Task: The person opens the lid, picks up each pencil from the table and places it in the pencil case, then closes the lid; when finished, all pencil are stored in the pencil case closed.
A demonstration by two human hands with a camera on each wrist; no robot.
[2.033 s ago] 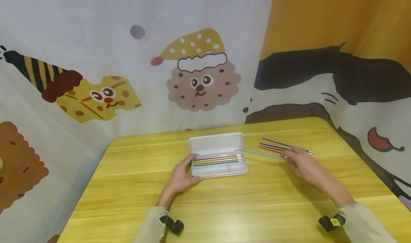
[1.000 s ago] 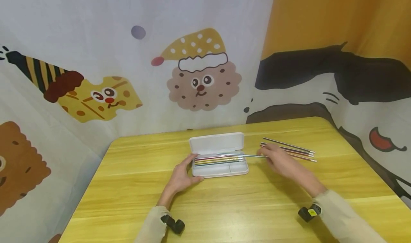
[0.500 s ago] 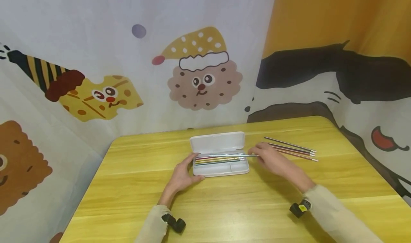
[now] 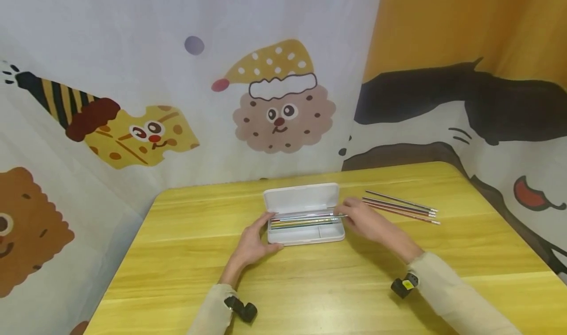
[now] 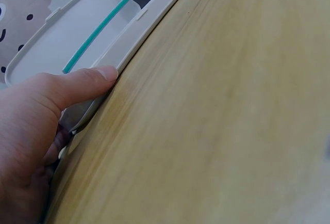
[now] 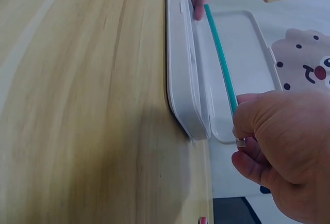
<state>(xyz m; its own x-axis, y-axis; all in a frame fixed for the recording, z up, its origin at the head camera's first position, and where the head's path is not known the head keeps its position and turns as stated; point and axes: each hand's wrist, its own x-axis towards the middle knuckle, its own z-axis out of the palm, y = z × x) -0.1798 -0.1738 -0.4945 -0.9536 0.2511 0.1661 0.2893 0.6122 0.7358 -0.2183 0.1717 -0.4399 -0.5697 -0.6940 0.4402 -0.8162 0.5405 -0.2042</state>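
A white pencil case (image 4: 292, 242) lies on the table with its lid (image 4: 301, 198) raised at the back. My left hand (image 4: 251, 246) holds its left end, thumb at the front edge and fingers toward the back. Several pencils (image 4: 301, 223), some yellow and green, lie lengthwise in the long compartment. By the right end, my right hand (image 4: 365, 222) pinches a teal pencil (image 6: 223, 61) near its metal-banded end. In the right wrist view that pencil slants over the case, its other end toward my left fingers. The left wrist view also shows the teal pencil (image 5: 105, 25) above the case.
Several more pencils (image 4: 398, 208), dark and reddish, lie in a loose fan on the yellow wood-grain table (image 4: 310, 286), right of the case. Behind the table hangs a curtain (image 4: 283, 15) with cartoon prints. A small divided section (image 4: 330, 232) fills the case's front right.
My right hand has moved left from the loose pencils to the case, bringing the teal pencil over the long compartment. My left hand has stayed on the case's left end.
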